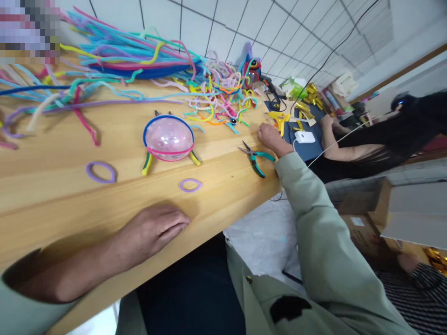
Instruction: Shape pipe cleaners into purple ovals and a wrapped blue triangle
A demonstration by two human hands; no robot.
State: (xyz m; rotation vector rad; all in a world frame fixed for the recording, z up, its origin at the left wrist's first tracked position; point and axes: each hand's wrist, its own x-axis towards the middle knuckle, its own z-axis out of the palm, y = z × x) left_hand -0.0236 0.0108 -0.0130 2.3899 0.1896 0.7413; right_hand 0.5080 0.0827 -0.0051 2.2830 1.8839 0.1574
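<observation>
My left hand [159, 228] rests on the wooden table with its fingers curled in, and I see nothing in it. My right hand [274, 139] lies in a loose fist beside a yellow glue gun [280, 120], with nothing visible in its fingers. Just below it are needle-nose pliers [256, 157] with teal handles, their jaws slightly apart. In front of me sits a clear plastic dome [169, 137] ringed by blue and pink pipe cleaners, with yellow-green legs. Two purple pipe-cleaner loops, a larger one [101, 172] and a smaller one [190, 185], lie flat nearer me.
Bundled pipe cleaners [129, 56] and tangled short pieces [223, 88] line the wall side. A white power adapter [305, 137] with a cable lies on a dark mat at right. Another person's arm [349, 151] reaches onto that mat. Cardboard boxes [363, 232] stand lower right.
</observation>
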